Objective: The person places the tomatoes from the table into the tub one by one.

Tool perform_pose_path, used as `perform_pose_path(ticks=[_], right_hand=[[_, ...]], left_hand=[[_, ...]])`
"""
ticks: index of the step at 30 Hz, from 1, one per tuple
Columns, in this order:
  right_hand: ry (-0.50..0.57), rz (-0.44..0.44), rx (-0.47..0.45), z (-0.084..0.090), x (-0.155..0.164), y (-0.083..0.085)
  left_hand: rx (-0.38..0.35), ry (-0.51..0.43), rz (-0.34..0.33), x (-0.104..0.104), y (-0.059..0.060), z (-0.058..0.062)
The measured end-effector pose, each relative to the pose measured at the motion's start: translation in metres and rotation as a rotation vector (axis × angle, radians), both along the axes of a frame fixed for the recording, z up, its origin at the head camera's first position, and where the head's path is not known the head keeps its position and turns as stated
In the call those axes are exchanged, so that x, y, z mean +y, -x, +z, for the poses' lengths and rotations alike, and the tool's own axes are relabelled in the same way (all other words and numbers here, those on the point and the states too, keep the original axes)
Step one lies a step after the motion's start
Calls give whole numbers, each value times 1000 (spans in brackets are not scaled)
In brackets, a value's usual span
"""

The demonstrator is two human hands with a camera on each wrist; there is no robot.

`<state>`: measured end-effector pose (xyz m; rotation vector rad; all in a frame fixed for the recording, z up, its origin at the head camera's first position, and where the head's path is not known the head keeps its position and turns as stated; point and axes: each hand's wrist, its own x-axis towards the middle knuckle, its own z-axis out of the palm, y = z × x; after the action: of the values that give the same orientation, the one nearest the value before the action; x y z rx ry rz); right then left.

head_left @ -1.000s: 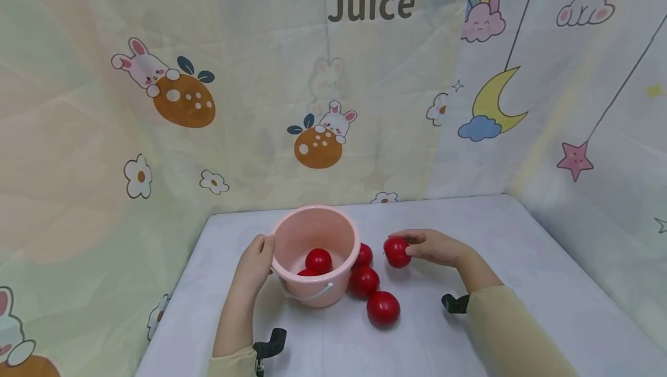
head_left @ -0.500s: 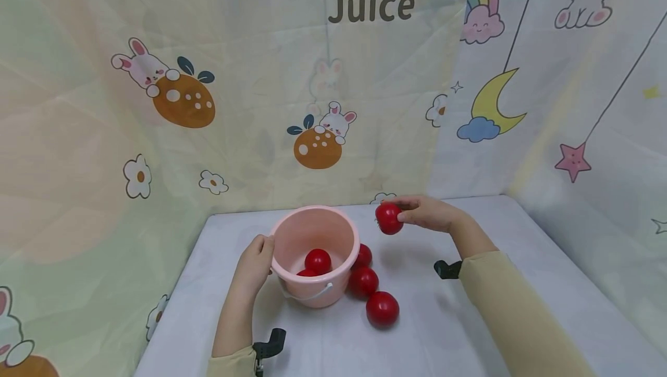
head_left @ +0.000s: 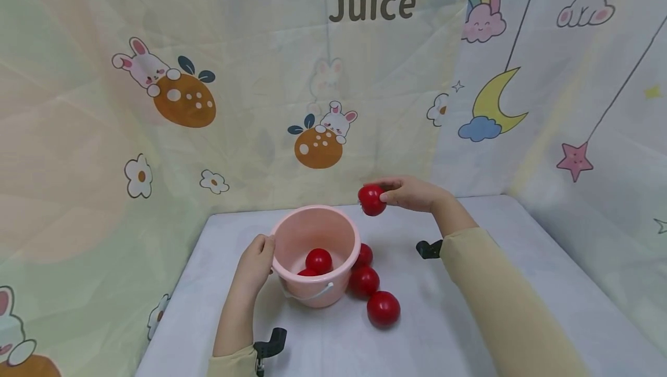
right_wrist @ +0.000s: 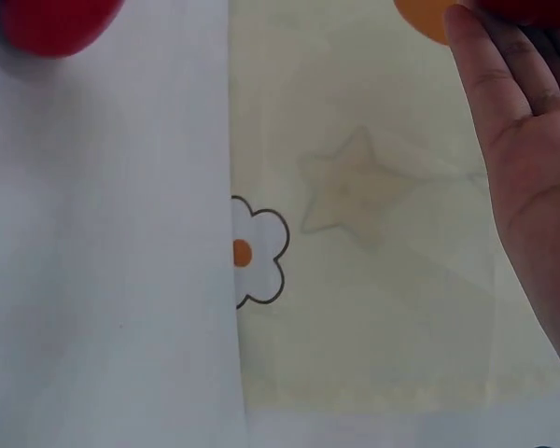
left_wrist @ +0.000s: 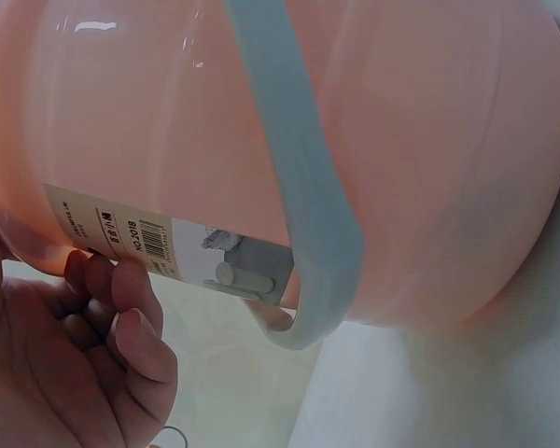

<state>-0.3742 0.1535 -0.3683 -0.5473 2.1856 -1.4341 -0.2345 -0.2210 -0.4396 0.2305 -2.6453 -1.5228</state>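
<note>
The right hand [head_left: 411, 194] is pinching a glossy red round tomato-like ball [head_left: 372, 200] between thumb and fingertips, holding it in the air just past the far-right rim of the pale pink plastic bucket [head_left: 315, 232]. So the held ball is lying up and to the right of the bucket mouth, near the rim but not over the opening. The ball is round, so there is no long axis to speak of.

The left hand [head_left: 255, 262] is gripping the bucket at its left rim, fingers curled against the wall; the left wrist view is showing the fingers [left_wrist: 135, 313] pressing on the bucket side by the label, with the grey-white bail handle [left_wrist: 299, 187] hanging down the side.

Inside the bucket a red ball [head_left: 318, 260] is sitting on the bottom, with part of another at the near wall.

Three more red balls are lying on the white table [head_left: 500, 284] right of the bucket: one touching the bucket's right side [head_left: 364, 255], one just in front of that [head_left: 364, 281], one nearest the person [head_left: 383, 308]. The right hand is the nearer hand to all three.

The right wrist view is showing only the palm and the cartoon-print backdrop.
</note>
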Motion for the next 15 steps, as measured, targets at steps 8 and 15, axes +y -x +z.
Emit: perform_pose_path(ticks=[8, 15], right_hand=[[50, 56, -51, 18, -25, 7], [51, 97, -93, 34, -56, 4]], left_hand=[[6, 4, 3, -1, 0, -1], [-3, -5, 2, -1, 1, -2]])
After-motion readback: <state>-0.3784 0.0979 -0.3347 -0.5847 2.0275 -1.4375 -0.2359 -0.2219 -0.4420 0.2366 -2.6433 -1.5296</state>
